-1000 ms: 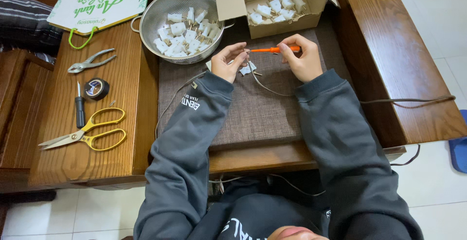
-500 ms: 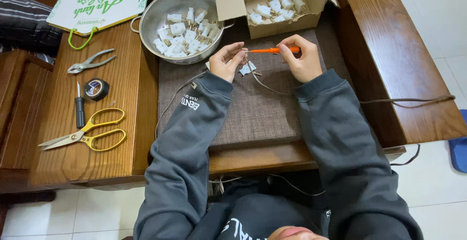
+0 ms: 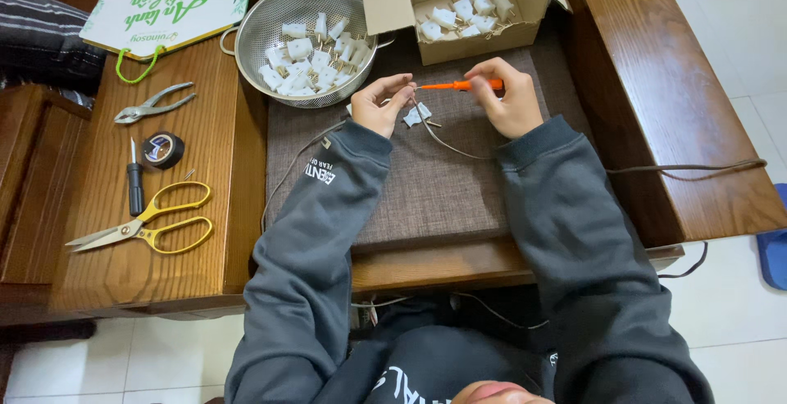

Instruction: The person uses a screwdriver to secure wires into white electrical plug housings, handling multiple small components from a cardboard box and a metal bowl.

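On the grey mat (image 3: 410,199), two hands work a small white plug with an orange screwdriver.

Left of the mat lie one pair of pliers (image 3: 152,106), one tape roll (image 3: 163,150), one black screwdriver (image 3: 134,181) and one pair of yellow scissors (image 3: 147,225). Above the mat's far edge, the left hand (image 3: 382,106), wrist bent inward, pinches the white plug (image 3: 408,99). Just right of it, the orange screwdriver (image 3: 457,85) points at the plug, gripped in the curled fingers of the right hand (image 3: 507,97). Behind the mat stand one colander (image 3: 307,39) and one cardboard box (image 3: 463,11), both holding many white plugs.
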